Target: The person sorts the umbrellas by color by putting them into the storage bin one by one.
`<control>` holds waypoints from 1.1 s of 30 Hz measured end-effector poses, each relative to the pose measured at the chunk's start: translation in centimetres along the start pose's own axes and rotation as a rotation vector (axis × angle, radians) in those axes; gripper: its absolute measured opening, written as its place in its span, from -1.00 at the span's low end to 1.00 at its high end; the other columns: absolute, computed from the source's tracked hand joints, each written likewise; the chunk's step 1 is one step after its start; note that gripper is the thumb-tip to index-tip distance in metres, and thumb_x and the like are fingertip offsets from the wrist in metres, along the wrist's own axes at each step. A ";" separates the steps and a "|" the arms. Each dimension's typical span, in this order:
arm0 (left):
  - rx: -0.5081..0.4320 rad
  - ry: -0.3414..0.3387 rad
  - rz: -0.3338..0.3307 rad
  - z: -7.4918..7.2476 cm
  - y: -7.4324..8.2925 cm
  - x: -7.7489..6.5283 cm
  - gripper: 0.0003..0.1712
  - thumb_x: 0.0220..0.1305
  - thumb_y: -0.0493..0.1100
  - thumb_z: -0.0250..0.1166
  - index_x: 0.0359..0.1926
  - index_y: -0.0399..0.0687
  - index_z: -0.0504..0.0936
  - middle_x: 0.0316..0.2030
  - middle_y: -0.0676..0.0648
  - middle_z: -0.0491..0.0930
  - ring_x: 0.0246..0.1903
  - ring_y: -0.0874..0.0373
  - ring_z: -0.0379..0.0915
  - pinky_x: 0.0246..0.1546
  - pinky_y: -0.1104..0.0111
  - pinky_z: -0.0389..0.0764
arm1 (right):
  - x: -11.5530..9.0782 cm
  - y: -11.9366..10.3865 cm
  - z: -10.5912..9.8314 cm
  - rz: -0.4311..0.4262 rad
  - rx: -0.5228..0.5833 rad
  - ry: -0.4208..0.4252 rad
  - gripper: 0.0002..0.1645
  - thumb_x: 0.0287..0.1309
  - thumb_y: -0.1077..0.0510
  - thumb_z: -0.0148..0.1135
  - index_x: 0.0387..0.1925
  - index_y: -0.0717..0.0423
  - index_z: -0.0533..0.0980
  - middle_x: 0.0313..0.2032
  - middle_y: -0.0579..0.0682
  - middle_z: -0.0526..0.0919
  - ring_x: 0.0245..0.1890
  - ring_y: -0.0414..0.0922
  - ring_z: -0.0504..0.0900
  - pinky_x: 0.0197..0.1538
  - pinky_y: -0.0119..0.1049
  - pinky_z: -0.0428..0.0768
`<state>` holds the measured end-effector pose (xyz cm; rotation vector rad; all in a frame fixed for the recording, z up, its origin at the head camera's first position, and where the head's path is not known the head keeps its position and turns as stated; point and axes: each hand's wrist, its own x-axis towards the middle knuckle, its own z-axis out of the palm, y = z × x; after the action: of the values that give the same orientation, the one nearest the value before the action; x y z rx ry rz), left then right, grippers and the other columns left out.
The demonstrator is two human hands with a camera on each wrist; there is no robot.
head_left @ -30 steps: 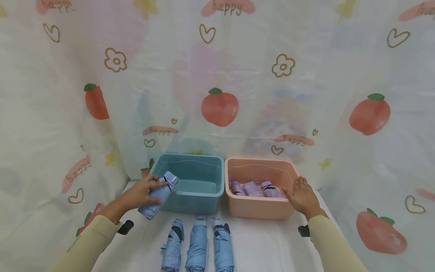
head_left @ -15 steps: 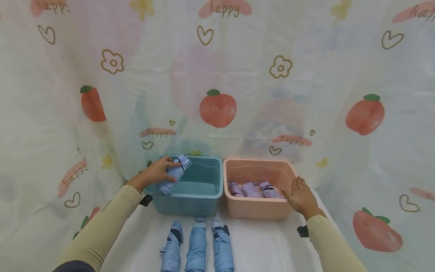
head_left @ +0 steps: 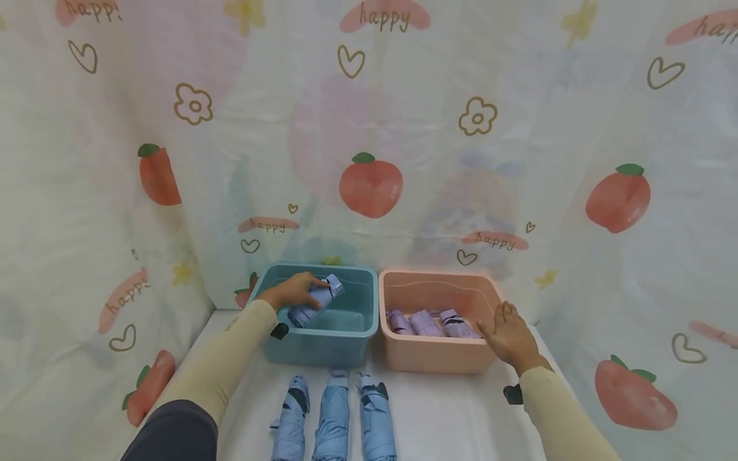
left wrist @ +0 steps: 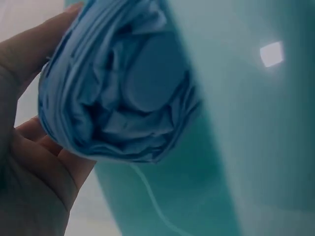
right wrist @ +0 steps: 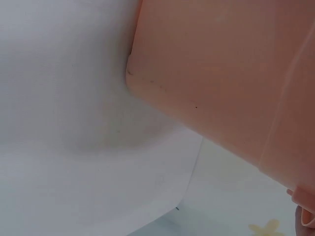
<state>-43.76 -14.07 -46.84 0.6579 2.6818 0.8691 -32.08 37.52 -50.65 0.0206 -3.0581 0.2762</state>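
Visibly, one umbrella [head_left: 323, 296] in left fingers [head_left: 316, 282], six others [head_left: 332, 419], two bins [head_left: 323, 349].

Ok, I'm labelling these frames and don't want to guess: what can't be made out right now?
Head: part of the blue umbrella, covered by the left hand.
Head: lower parts of the purple umbrellas, behind the near wall of the peach bin.
Head: print on the left sleeve, too small.
Right wrist: most of the right hand, cut off by the frame edge.

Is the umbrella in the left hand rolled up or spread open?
Rolled up. The left wrist view shows the umbrella wound in layers of fabric; the head view shows a compact bundle in the left hand.
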 end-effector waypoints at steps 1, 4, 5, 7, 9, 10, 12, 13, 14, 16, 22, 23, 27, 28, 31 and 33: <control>-0.008 -0.007 -0.005 0.3 0.0 0.4 -0.32 0.08 -0.14 0.50 0.27 0.15 0.55 0.18 -0.20 0.40 -0.16 0.07 0.44 -0.33 0.29 0.56 | 0.0 0.0 0.0 -0.001 0.004 0.001 0.25 0.33 -0.49 -0.42 0.35 0.68 -0.15 0.38 0.58 -0.21 0.39 0.43 -0.22 0.37 0.23 -0.18; -0.023 -0.022 0.000 0.9 0.2 1.6 -0.36 0.06 -0.16 0.51 0.23 0.07 0.59 0.20 -0.22 0.45 -0.15 0.09 0.50 -0.34 0.29 0.58 | -0.1 0.0 0.0 -0.007 0.014 0.009 0.24 0.34 -0.48 -0.40 0.34 0.69 -0.14 0.38 0.58 -0.21 0.39 0.44 -0.21 0.37 0.24 -0.18; -0.019 -0.030 0.006 1.1 0.3 2.0 -0.37 0.06 -0.16 0.51 0.22 0.05 0.60 0.20 -0.21 0.47 -0.15 0.11 0.51 -0.33 0.30 0.58 | -0.2 0.0 0.0 -0.008 0.012 0.010 0.23 0.34 -0.48 -0.40 0.34 0.69 -0.14 0.38 0.58 -0.21 0.39 0.43 -0.21 0.37 0.23 -0.17; -0.005 -0.060 0.014 1.2 0.4 2.8 -0.38 0.08 -0.15 0.50 0.21 0.02 0.59 0.19 -0.19 0.50 -0.15 0.12 0.55 -0.31 0.30 0.59 | -0.2 0.1 0.1 -0.009 0.011 0.013 0.22 0.35 -0.47 -0.39 0.34 0.69 -0.13 0.38 0.58 -0.21 0.39 0.43 -0.21 0.37 0.23 -0.16; 0.023 -0.087 0.021 1.2 0.7 3.5 -0.38 0.09 -0.14 0.50 0.22 -0.01 0.59 0.20 -0.20 0.49 -0.11 0.10 0.56 -0.29 0.30 0.59 | -0.2 0.1 0.1 -0.007 0.003 0.011 0.23 0.35 -0.47 -0.40 0.34 0.69 -0.14 0.38 0.58 -0.21 0.39 0.43 -0.20 0.37 0.24 -0.16; 0.034 -0.098 0.017 1.2 0.9 3.8 -0.38 0.10 -0.13 0.49 0.22 -0.01 0.58 0.21 -0.19 0.48 -0.07 0.10 0.54 -0.28 0.31 0.58 | -0.3 0.1 0.2 -0.002 0.003 0.009 0.23 0.34 -0.47 -0.40 0.34 0.69 -0.14 0.38 0.58 -0.21 0.39 0.43 -0.21 0.37 0.24 -0.16; 0.062 -0.115 0.017 1.1 1.1 4.3 -0.39 0.11 -0.11 0.49 0.22 -0.02 0.58 0.22 -0.20 0.47 0.00 0.04 0.53 -0.28 0.31 0.57 | -0.3 0.2 0.2 0.004 0.006 0.006 0.23 0.34 -0.47 -0.39 0.35 0.68 -0.14 0.38 0.58 -0.21 0.39 0.43 -0.21 0.37 0.24 -0.16; 0.066 -0.120 0.014 1.1 1.1 4.7 -0.38 0.10 -0.10 0.49 0.22 -0.02 0.59 0.23 -0.21 0.46 0.03 0.02 0.51 -0.29 0.30 0.57 | -0.3 0.2 0.2 0.009 0.007 0.003 0.23 0.34 -0.47 -0.39 0.35 0.68 -0.15 0.38 0.57 -0.21 0.40 0.42 -0.22 0.37 0.24 -0.16; 0.067 -0.126 0.012 1.1 1.1 5.0 -0.38 0.09 -0.10 0.50 0.21 -0.02 0.60 0.24 -0.20 0.46 0.06 0.01 0.49 -0.27 0.30 0.57 | -0.3 0.1 0.2 0.012 0.010 0.001 0.22 0.34 -0.47 -0.39 0.35 0.67 -0.15 0.38 0.57 -0.22 0.40 0.42 -0.22 0.37 0.24 -0.17; 0.059 -0.139 0.001 1.3 1.1 5.2 -0.39 0.11 -0.12 0.49 0.21 -0.02 0.59 0.25 -0.21 0.43 0.10 -0.01 0.45 -0.25 0.29 0.57 | -0.2 0.0 0.2 0.011 0.018 0.000 0.22 0.35 -0.46 -0.39 0.35 0.67 -0.16 0.38 0.57 -0.22 0.40 0.42 -0.23 0.37 0.24 -0.18; 0.029 -0.162 -0.021 2.4 0.6 5.8 -0.47 0.12 -0.23 0.47 0.16 -0.04 0.63 0.25 -0.18 0.44 0.20 -0.06 0.37 -0.11 0.25 0.57 | -0.1 -0.3 0.5 0.007 0.023 0.013 0.22 0.35 -0.47 -0.41 0.36 0.66 -0.14 0.39 0.56 -0.20 0.41 0.40 -0.22 0.38 0.22 -0.16; 0.025 -0.169 -0.019 2.6 0.6 5.8 -0.48 0.12 -0.24 0.47 0.15 -0.05 0.64 0.24 -0.19 0.44 0.21 -0.07 0.36 -0.10 0.25 0.57 | 0.0 -0.3 0.5 0.010 0.020 0.014 0.21 0.35 -0.47 -0.41 0.36 0.65 -0.13 0.39 0.55 -0.20 0.41 0.40 -0.21 0.38 0.21 -0.15; -0.010 -0.211 -0.045 3.2 0.6 5.9 -0.50 0.16 -0.23 0.43 0.16 -0.13 0.62 0.24 -0.21 0.44 0.25 -0.13 0.30 0.03 0.16 0.52 | -0.1 0.0 0.6 0.009 0.010 0.014 0.21 0.35 -0.47 -0.40 0.36 0.65 -0.11 0.39 0.55 -0.19 0.41 0.40 -0.19 0.37 0.23 -0.13; -0.012 -0.220 -0.061 3.3 0.5 5.9 -0.50 0.18 -0.21 0.42 0.17 -0.12 0.61 0.25 -0.20 0.43 0.26 -0.13 0.29 0.05 0.15 0.50 | -0.1 0.1 0.6 0.005 0.008 0.016 0.20 0.35 -0.46 -0.39 0.36 0.65 -0.11 0.39 0.55 -0.19 0.41 0.40 -0.19 0.37 0.23 -0.13; -0.022 -0.236 -0.120 3.9 0.3 5.9 -0.50 0.23 -0.17 0.39 0.20 -0.11 0.58 0.27 -0.20 0.41 0.29 -0.13 0.26 0.11 0.11 0.46 | 0.0 0.4 0.4 -0.009 0.015 0.027 0.16 0.38 -0.42 -0.34 0.37 0.64 -0.11 0.40 0.54 -0.18 0.41 0.40 -0.20 0.38 0.22 -0.14; -0.056 -0.238 -0.167 4.4 -0.1 6.0 -0.50 0.24 -0.17 0.38 0.21 -0.12 0.57 0.28 -0.22 0.38 0.26 -0.13 0.29 0.06 0.11 0.50 | 0.0 0.4 0.4 -0.017 0.018 0.033 0.15 0.39 -0.40 -0.32 0.37 0.64 -0.11 0.40 0.55 -0.18 0.41 0.40 -0.19 0.38 0.22 -0.14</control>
<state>-47.39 -9.09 -50.95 0.4828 2.4496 0.7675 -32.15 37.86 -51.13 0.0424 -3.0210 0.2999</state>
